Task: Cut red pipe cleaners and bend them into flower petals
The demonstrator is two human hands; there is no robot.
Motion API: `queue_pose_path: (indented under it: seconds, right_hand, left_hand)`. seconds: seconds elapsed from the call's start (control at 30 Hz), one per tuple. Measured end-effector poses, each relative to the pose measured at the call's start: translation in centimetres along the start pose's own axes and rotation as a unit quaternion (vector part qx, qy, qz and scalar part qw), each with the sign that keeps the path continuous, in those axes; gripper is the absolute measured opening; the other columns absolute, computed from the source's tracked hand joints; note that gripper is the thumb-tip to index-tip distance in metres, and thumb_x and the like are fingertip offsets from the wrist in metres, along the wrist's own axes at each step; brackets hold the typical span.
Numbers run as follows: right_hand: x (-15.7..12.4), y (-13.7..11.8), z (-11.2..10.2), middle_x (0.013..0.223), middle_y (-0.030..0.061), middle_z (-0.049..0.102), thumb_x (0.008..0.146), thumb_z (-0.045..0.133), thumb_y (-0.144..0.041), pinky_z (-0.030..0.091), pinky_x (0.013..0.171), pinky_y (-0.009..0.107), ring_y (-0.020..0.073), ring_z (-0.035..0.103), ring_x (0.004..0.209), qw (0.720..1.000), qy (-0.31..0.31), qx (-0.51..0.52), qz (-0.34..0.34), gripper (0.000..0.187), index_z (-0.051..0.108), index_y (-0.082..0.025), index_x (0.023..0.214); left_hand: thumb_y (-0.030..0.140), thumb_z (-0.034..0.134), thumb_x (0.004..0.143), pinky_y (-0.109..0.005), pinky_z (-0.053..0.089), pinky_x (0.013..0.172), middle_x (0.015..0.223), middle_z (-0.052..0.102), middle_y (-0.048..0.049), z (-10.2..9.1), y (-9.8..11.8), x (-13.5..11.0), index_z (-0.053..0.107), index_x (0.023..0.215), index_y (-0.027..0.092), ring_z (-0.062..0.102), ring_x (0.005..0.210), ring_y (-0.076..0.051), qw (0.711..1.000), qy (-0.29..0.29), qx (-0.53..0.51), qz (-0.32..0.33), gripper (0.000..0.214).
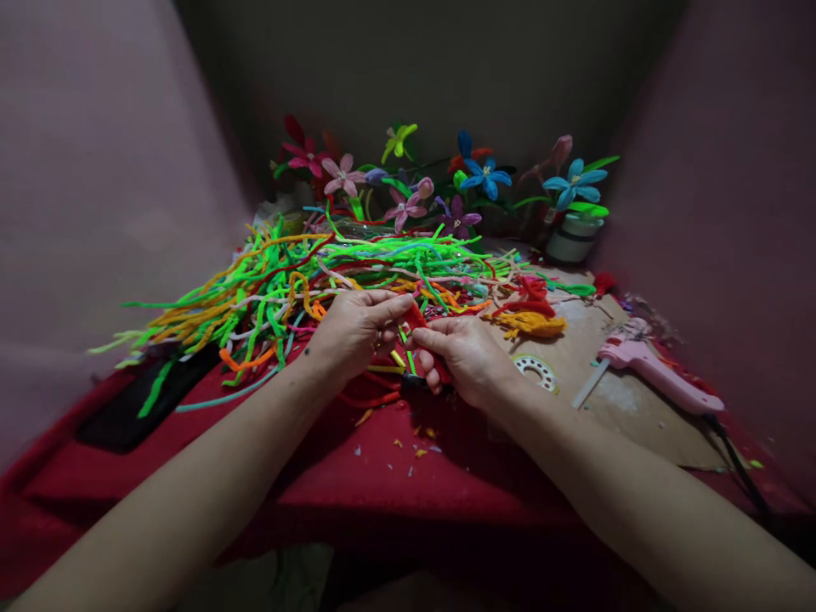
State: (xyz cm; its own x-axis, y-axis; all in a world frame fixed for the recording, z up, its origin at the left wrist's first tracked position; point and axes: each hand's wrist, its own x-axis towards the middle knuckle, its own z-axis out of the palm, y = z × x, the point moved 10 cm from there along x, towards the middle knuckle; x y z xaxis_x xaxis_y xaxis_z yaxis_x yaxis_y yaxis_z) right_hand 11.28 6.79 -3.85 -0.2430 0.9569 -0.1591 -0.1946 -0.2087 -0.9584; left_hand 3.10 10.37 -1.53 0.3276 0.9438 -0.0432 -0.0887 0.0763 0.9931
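Note:
Between my two hands is a short red pipe-cleaner piece (416, 318), held up over the near side of the table. My left hand (358, 330) pinches its upper end between thumb and fingertips. My right hand (464, 353) is closed on its lower part, with the fingers curled under and partly hiding it. Just behind the hands lies a large heap of loose pipe cleaners (382, 252) in green, orange, white and red. Bundled red (532, 297) and mustard pipe-cleaner pieces (530, 325) rest to the right of my right hand.
A pink glue gun (663, 374) lies on a cardboard sheet (621, 421), its cord trailing off right. A white perforated ring (536, 372) is beside it. Pipe-cleaner flowers (488, 177) stand at the back near a jar (574, 238). A dark flat object (121, 425) lies left on the red cloth (395, 484).

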Motion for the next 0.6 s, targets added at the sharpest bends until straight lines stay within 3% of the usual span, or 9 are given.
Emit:
queue_pose_path:
  seconds: [0.1, 0.23, 0.4, 0.6]
  right_hand:
    - [0.0, -0.4, -0.1, 0.04, -0.0061, 0.049, 0.078, 0.054, -0.02, 0.033, 0.027, 0.016, 0.005, 0.039, 0.027, 0.999, 0.012, -0.041, -0.026, 0.02, 0.054, -0.015, 0.059]
    - [0.2, -0.3, 0.1, 0.042, -0.0064, 0.05, 0.077, 0.056, -0.025, 0.034, 0.028, 0.016, 0.0049, 0.041, 0.029, 0.995, 0.017, -0.079, -0.051, 0.019, 0.054, -0.015, 0.06]
    - [0.4, 0.2, 0.9, 0.046, -0.0063, 0.052, 0.075, 0.058, -0.024, 0.036, 0.033, 0.016, 0.0044, 0.044, 0.033, 0.997, -0.026, -0.052, -0.055, 0.014, 0.056, -0.015, 0.064]
    - [0.1, 0.9, 0.5, 0.044, -0.0046, 0.052, 0.074, 0.058, -0.022, 0.036, 0.032, 0.019, 0.0064, 0.042, 0.031, 0.999, -0.019, -0.033, 0.009, 0.015, 0.054, -0.015, 0.063]
  left_hand:
    - [0.036, 0.068, 0.071, -0.019, 0.024, 0.034, 0.042, 0.044, 0.005, 0.4, -0.8, 0.0, 0.057, 0.059, 0.013, 0.034, 0.035, -0.004, 0.999, -0.028, -0.008, -0.034, 0.028]
    - [0.036, 0.069, 0.068, -0.019, 0.022, 0.031, 0.04, 0.041, 0.0063, -0.5, -0.9, -0.1, 0.053, 0.056, 0.014, 0.032, 0.031, -0.004, 0.999, 0.022, -0.001, -0.035, 0.029]
    - [0.036, 0.069, 0.068, -0.019, 0.02, 0.031, 0.037, 0.039, 0.007, -1.0, -0.7, -0.3, 0.051, 0.053, 0.014, 0.03, 0.029, -0.003, 0.998, 0.051, 0.032, -0.033, 0.032]
    - [0.036, 0.069, 0.068, -0.019, 0.019, 0.032, 0.037, 0.041, 0.0063, -0.4, -0.4, -0.2, 0.053, 0.053, 0.015, 0.031, 0.03, -0.004, 0.998, 0.023, 0.05, -0.019, 0.03]
